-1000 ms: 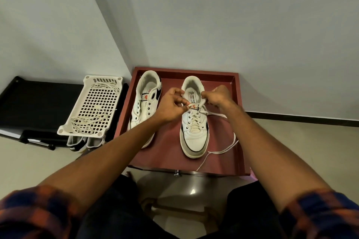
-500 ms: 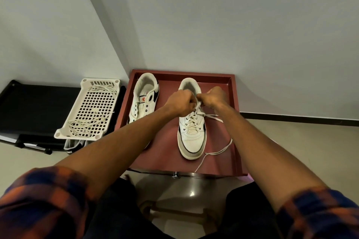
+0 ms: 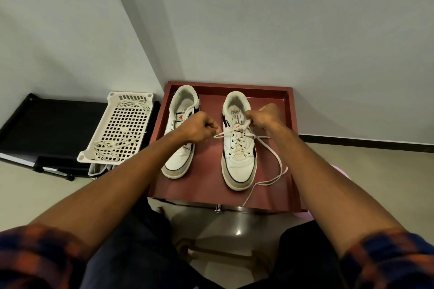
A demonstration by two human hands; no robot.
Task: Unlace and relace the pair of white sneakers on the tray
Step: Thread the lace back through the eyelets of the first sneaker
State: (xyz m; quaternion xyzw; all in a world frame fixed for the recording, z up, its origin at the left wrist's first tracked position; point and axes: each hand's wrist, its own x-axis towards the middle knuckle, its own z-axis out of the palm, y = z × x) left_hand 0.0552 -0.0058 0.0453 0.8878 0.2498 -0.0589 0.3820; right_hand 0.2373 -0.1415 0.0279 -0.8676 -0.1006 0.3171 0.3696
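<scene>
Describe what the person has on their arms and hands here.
The left sleeve and the right sleeve are checked dark blue and orange, pushed well up the arms. The forearms are bare. The left hand and right hand wear no gloves; no watch or bracelet shows.

place: home room corner (likely) | cues: plain walls [image 3: 281,19], dark skirting [image 3: 366,139], glossy floor [image 3: 364,171], black rack [image 3: 54,124]
</scene>
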